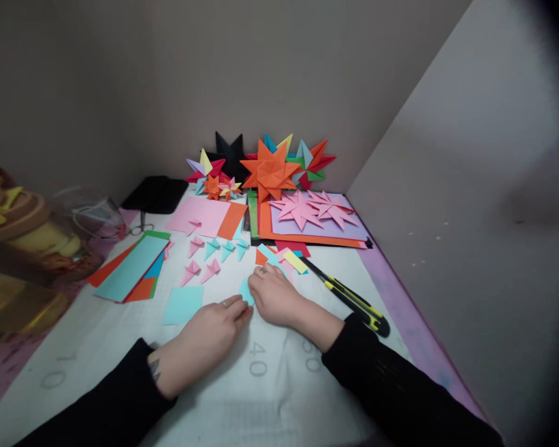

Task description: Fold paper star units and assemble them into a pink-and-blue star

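Between my two hands, a small light-blue piece of paper [246,290] lies on the mat, mostly covered by fingers. My left hand [218,326] has its fingers together, the tips pressing on the paper's lower edge. Curled over the paper's right side, my right hand [274,292] holds it down. Left of them rests a flat light-blue square of paper [183,305]. Folded pink paper pieces [192,271] and folded light-blue paper pieces [227,249] sit in rows just beyond.
A yellow-black utility knife [349,297] lies right of my right hand, by paper scraps [295,261]. Coloured paper strips [133,267] and scissors [142,225] are at left. Paper stars [270,171] stand against the wall; pink stars [300,210] lie on stacked sheets.
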A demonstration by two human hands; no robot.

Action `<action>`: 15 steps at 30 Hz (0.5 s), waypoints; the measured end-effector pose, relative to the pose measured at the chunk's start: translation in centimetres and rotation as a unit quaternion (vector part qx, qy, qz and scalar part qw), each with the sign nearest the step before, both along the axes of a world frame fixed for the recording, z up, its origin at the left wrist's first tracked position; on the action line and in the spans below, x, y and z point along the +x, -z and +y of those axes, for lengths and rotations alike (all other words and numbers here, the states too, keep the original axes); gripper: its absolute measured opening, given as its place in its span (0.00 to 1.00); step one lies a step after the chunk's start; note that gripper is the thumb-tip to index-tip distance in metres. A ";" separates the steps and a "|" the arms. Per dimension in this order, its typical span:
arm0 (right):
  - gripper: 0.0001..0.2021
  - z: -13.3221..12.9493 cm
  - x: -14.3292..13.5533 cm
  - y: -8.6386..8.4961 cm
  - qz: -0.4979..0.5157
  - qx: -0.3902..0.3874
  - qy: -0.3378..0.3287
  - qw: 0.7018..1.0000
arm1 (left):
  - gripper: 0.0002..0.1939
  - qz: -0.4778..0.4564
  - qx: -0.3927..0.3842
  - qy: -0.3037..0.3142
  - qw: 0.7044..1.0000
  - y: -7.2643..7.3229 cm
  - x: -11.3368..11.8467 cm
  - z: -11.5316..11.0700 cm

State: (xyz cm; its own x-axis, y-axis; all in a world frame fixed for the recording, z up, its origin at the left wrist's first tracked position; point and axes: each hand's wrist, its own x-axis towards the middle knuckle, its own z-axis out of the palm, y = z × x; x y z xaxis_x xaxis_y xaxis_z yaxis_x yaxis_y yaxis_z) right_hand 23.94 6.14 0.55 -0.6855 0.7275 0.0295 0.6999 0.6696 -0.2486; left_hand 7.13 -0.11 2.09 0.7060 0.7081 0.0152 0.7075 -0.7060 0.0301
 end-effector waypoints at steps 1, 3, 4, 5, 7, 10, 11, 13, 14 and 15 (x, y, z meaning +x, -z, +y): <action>0.06 0.0 0.0 0.0 0.000 0.002 0.000 1.000 | 0.14 -0.003 -0.004 -0.004 1.000 0.0 0.0 0.0; 0.06 -0.1 0.0 0.1 -0.001 0.012 0.002 1.000 | 0.14 -0.014 -0.012 -0.016 1.000 0.2 0.2 -0.1; 0.06 -0.1 0.0 0.2 -0.002 0.019 0.003 1.000 | 0.14 -0.019 -0.018 -0.023 0.999 0.3 0.2 -0.2; 0.06 -0.1 0.0 0.2 -0.004 0.025 0.005 1.000 | 0.13 -0.025 -0.025 -0.032 0.999 0.4 0.4 -0.3; 0.06 -0.2 0.0 0.4 -0.005 0.035 0.008 0.999 | 0.13 -0.039 -0.044 -0.059 0.997 0.6 0.6 -0.4; 0.05 -0.2 0.1 0.7 0.002 0.037 0.023 0.999 | 0.14 -0.051 -0.052 -0.082 0.994 0.8 0.8 -0.6; 0.05 -0.1 0.1 0.8 0.008 0.034 0.034 0.999 | 0.15 -0.049 -0.041 -0.071 0.995 0.8 0.9 -0.7; 0.06 0.2 0.2 1.0 0.019 0.029 0.058 0.998 | 0.16 -0.037 -0.011 -0.038 0.999 0.8 0.8 -0.8; 0.07 0.3 0.3 1.1 0.026 0.029 0.071 0.997 | 0.17 -0.030 0.003 -0.021 0.999 0.8 0.8 -0.8; 0.07 0.4 0.5 1.1 0.034 0.033 0.084 0.995 | 0.18 -0.023 0.012 -0.008 1.000 0.7 0.7 -0.8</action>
State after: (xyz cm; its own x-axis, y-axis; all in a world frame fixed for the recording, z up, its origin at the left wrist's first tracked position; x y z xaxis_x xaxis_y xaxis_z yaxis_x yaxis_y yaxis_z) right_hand 24.39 6.55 -0.59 -0.5491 0.8267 0.1222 0.7865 0.5607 -0.2588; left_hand 7.84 -0.93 1.35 0.6926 0.7184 0.0648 0.7171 -0.6955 0.0466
